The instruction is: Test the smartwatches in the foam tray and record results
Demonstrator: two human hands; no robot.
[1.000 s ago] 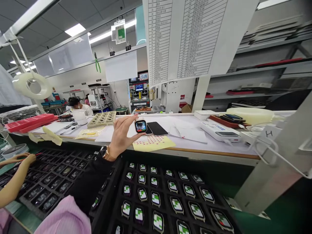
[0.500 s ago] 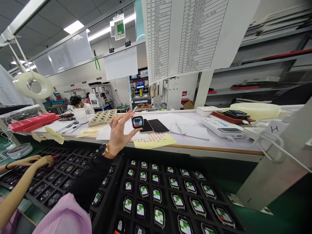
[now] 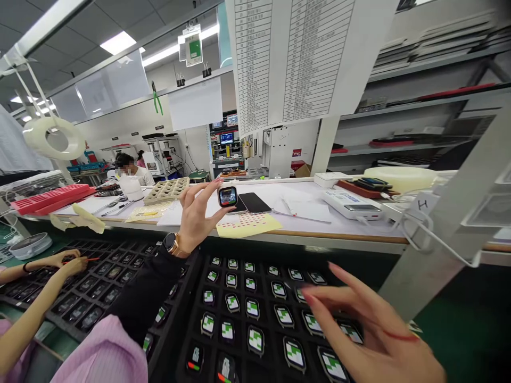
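Observation:
Between thumb and fingertips, my left hand [image 3: 198,215] holds up a smartwatch body [image 3: 228,197] without a strap, its lit screen facing me. That hand is raised in front of the bench edge. My right hand [image 3: 367,324] hangs over the right side of a black foam tray [image 3: 271,338]; its thumb and fingers are apart, with nothing seen between them. Watch bodies [image 3: 255,339] lie in rows in the tray's pockets, most showing green and white blocks on their screens. Two near ones [image 3: 195,360] show a dark screen with a red and green bar.
Behind my left hand, the bench holds a black phone [image 3: 254,202], a yellow sheet with red dots [image 3: 249,225] and a white device [image 3: 351,205]. A printed list [image 3: 293,58] hangs above. At left, a co-worker's hands [image 3: 74,263] work over another tray with an orange stick.
My right hand has come into view at the lower right, over the tray. The watch body in my left hand has turned slightly. The view has shifted a little to the right.

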